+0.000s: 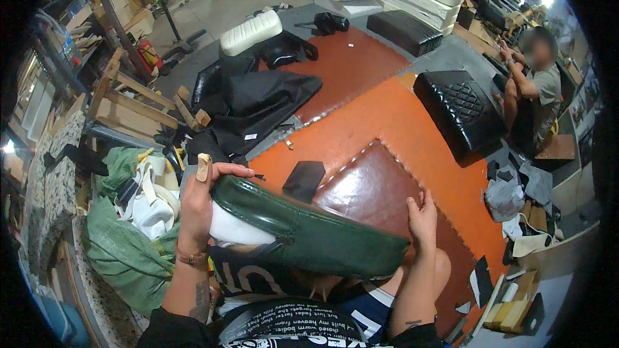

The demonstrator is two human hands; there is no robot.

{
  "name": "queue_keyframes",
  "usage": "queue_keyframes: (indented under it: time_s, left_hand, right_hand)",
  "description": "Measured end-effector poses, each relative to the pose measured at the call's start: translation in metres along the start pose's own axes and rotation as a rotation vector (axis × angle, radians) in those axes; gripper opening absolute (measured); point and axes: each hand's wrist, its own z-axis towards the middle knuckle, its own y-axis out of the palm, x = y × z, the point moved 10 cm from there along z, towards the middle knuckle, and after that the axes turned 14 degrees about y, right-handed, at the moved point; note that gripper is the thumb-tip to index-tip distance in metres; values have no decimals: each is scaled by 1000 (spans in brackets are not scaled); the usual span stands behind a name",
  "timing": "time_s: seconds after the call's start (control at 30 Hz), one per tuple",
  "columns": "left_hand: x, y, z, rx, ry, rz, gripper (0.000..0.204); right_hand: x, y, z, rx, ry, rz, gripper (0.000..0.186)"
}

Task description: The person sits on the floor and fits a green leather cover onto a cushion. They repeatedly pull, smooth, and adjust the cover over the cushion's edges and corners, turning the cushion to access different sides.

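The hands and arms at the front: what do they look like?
The left hand wears no glove, but a tan cover wraps one digit and a thin brown band circles the wrist. Tattoo-like markings show on that forearm. The right hand is gloveless, with a small dark mark on its forearm. Both sleeves are black.

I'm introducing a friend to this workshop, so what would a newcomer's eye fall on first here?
Probably the glossy dark-green upholstered cushion in front of the person, its white padding exposed near the left hand. Next, the bright orange sheet spread beyond it, with a shiny brown panel on top. Farther right, a black quilted cushion lies near a co-worker.
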Motion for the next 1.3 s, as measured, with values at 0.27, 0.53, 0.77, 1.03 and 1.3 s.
queue_keyframes:
  time_s: [0.27,0.53,0.77,1.03,1.3]
  left_hand:
    - [5,3,-1,-11,20,43,74]
    - [8,6,-1,2,7,47,70]
    - [11,6,-2,14,-7,32,64]
    - [10,5,-4,17,9,39,70]
    - [9,6,-5,6,-9,35,73]
  right_hand:
    - [1,-4,1,1,-10,-114,63]
    - [-11,6,-16,-103,-109,-33,49]
    - [-19,22,-29,-192,-158,-137,45]
    - [-21,28,-33,-254,-148,-188,44]
    - [-12,31,-27,-288,-113,-189,46]
